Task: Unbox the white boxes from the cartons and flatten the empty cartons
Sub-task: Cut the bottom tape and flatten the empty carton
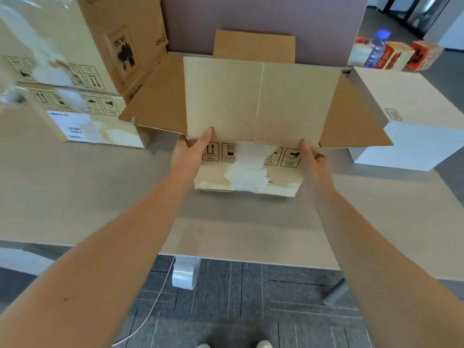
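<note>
At the centre of the frame an open carton (251,121) stands on the table (75,197), its side flaps spread left and right, its near flap folded over the top, and torn tape on its front face. The left hand (192,149) clasps the carton's near left corner with the thumb on top of the flap, and the right hand (313,156) clasps the near right corner — both closed on the cardboard. A white box (414,109) sits at the right of the frame just beside the right flap, and taller cartons (75,59) stand in the upper left.
</note>
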